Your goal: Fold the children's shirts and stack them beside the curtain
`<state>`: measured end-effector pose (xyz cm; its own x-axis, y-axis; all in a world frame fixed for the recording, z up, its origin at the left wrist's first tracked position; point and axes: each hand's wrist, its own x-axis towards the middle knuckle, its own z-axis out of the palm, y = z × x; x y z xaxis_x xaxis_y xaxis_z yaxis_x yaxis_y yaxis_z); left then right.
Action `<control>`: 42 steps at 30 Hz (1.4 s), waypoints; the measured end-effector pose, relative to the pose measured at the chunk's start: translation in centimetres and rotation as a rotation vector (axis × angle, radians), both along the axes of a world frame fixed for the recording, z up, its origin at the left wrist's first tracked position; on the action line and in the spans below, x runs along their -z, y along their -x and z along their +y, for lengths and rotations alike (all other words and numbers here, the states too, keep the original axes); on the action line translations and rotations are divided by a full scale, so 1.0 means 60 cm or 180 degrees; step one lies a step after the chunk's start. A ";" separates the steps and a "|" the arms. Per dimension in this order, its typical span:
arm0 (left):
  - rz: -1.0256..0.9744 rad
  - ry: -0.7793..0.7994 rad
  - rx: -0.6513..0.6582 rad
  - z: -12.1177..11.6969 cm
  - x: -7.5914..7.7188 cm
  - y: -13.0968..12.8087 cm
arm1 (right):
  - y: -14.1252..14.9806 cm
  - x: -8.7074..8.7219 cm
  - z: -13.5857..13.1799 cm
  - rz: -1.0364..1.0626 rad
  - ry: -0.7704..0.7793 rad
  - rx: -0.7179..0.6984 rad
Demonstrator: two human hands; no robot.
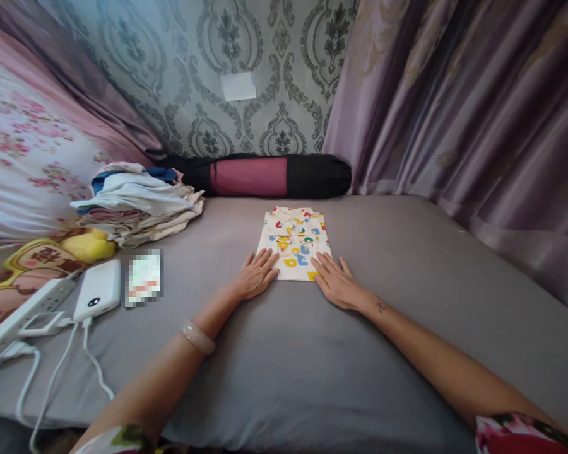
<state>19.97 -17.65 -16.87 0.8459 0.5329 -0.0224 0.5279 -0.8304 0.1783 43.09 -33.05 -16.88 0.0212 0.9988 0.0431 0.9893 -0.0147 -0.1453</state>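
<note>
Where the shirt [295, 246] lies, in the centre of the frame, it already forms a compact, nearly rectangular packet, collar at the top and a straight fold along the bottom. I judge the folding nearly or wholly finished; at most, slight unevenness at the side edges seems left to even out. The pile [137, 198] at upper left is another matter — layered loosely, with uneven, drooping edges.

The left hand [255, 275] rests palm down at the shirt's lower left corner, fingers extended and a little spread; the right hand [335, 280] mirrors it at the lower right, its outermost finger standing apart. Neither pinches anything.

The shirt looks like thin, smooth cotton, off-white with rounded red, yellow, blue and green motifs. Beneath it, the grey sheet [388, 353] is matte and faintly rippled. A plump black-and-maroon roll [248, 176] lies across upper centre — and a glossy, round-cornered power bank [98, 287] sits at left.
</note>
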 end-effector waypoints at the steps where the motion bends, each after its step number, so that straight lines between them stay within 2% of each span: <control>1: -0.0009 0.0006 0.0001 0.002 0.004 0.001 | -0.001 0.002 -0.001 -0.0004 0.0011 -0.0008; 7: -0.0108 -0.0042 0.0007 0.006 0.016 0.000 | 0.001 0.005 0.000 -0.0024 -0.0014 0.0000; 16: -0.0042 0.0191 -0.0015 -0.010 -0.013 -0.004 | -0.005 -0.002 0.003 0.0101 0.0168 -0.0046; 21: -0.0547 -0.0097 0.0497 -0.029 -0.029 -0.008 | -0.004 -0.007 0.001 0.0154 0.0025 -0.0145; 24: -0.0807 -0.0137 0.0869 -0.030 -0.036 -0.009 | 0.007 -0.013 -0.001 0.0160 -0.0271 -0.0413; 28: -0.0811 -0.0150 0.1162 -0.028 -0.041 -0.013 | 0.020 -0.014 0.003 0.0304 -0.0588 -0.0755; 35: -0.0527 -0.0636 0.1276 -0.035 -0.042 -0.019 | 0.024 -0.003 0.015 0.0332 -0.0725 -0.0839; 42: -0.0548 -0.0732 0.1170 -0.036 -0.046 -0.028 | 0.043 -0.018 0.016 0.0004 -0.0781 -0.0656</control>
<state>21.66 -19.82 -14.10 0.9607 0.1716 0.2184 0.1699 -0.9851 0.0267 40.51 -32.08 -15.77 -0.1804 0.9419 0.2835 0.9676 0.2218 -0.1210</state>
